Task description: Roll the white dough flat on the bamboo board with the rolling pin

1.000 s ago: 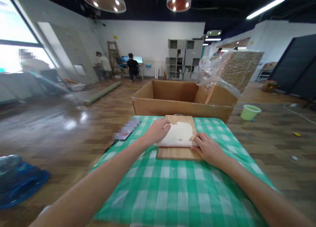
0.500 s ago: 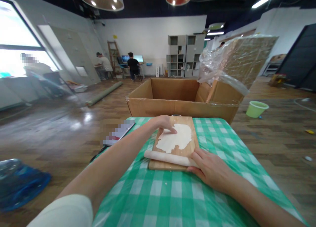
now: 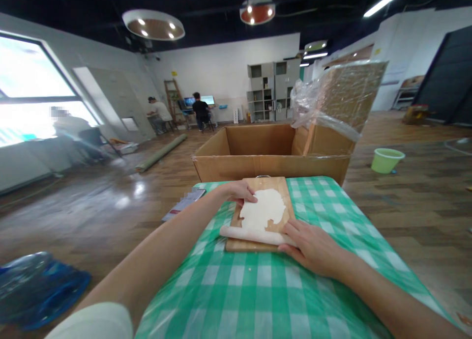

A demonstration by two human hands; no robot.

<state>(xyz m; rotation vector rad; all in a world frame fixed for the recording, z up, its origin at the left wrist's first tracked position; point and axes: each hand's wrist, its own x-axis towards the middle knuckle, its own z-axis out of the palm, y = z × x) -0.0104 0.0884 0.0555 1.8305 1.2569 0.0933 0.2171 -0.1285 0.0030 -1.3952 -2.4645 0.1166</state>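
Note:
A flat, ragged-edged sheet of white dough (image 3: 263,209) lies on a wooden cutting board (image 3: 278,183). My left hand (image 3: 240,190) is at its upper left edge, fingers curled and thumb and fingertips closed on the dough. Across the near end of the board rests a pale rolling pin (image 3: 250,234), its left end jutting past the board. My right hand (image 3: 311,245) is wrapped over the pin's right end, which it hides. The dough's near edge meets the pin, and a notch shows at its lower right.
A green-and-white checked cloth (image 3: 243,290) covers the table. At its far left lies a flat booklet-like item (image 3: 184,205), partly blurred. Beyond the table stands a large open cardboard box (image 3: 265,164). A green bucket (image 3: 386,160) and blue plastic (image 3: 47,290) are on the floor; several people sit farther back.
My left hand has drawn back from pointing over the dough to gripping its left edge. The dough's near edge has come down to the rolling pin. My right hand stays on the pin.

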